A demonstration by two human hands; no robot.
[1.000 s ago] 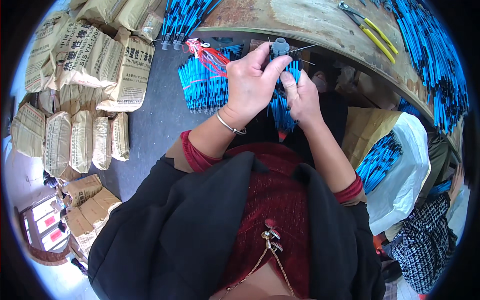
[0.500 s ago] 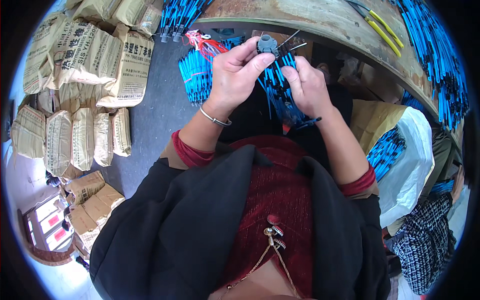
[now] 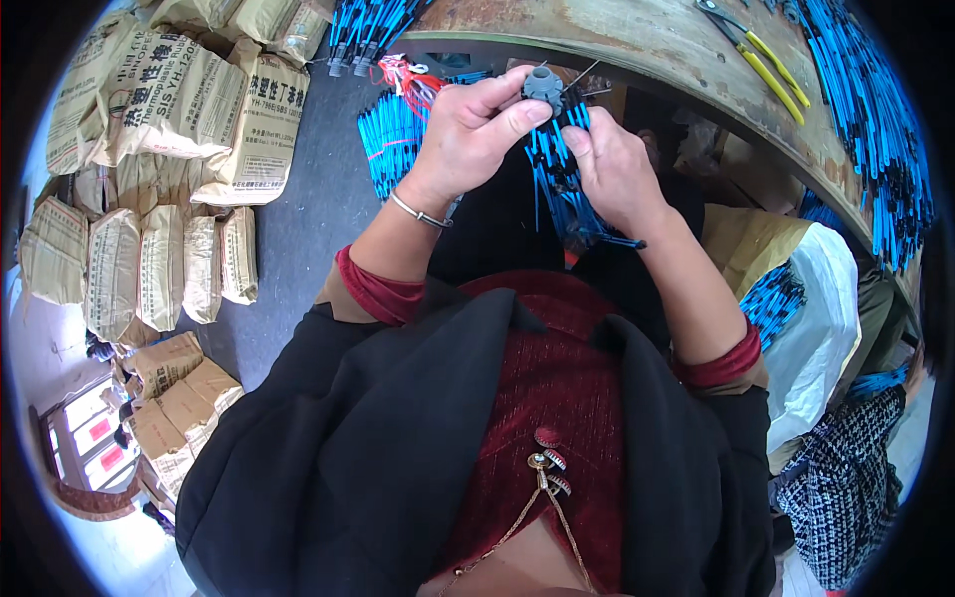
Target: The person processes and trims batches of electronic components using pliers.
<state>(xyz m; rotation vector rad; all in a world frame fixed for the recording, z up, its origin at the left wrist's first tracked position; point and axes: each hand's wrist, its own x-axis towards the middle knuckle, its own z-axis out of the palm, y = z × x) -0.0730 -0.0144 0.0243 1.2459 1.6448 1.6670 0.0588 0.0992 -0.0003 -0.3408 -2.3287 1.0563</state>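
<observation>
Over my lap, my left hand [image 3: 468,134] pinches a grey plastic hub [image 3: 542,86] with a round hollow top between thumb and fingers. Thin dark metal rods stick out past it on the far side. Close beside it, my right hand [image 3: 619,171] has its fingers curled at a bunch of blue and black sticks [image 3: 559,184] that hangs below the hub. Where the sticks meet the hub is mostly covered by my fingers. The right fingertips are partly hidden, so their exact grip on the sticks is hard to see.
Yellow-handled pliers [image 3: 771,75] and a heap of blue sticks [image 3: 865,129] lie on the wooden table [image 3: 617,25]. A tied blue bundle [image 3: 390,144] and red-white strings [image 3: 410,78] are left of my hands. Paper sacks [image 3: 189,90] stand left; a white-lined sack [image 3: 821,308] stands right.
Both hands have shifted slightly to the right with the grey hub and the sticks. The hub is turned a little, and the grip looks the same.
</observation>
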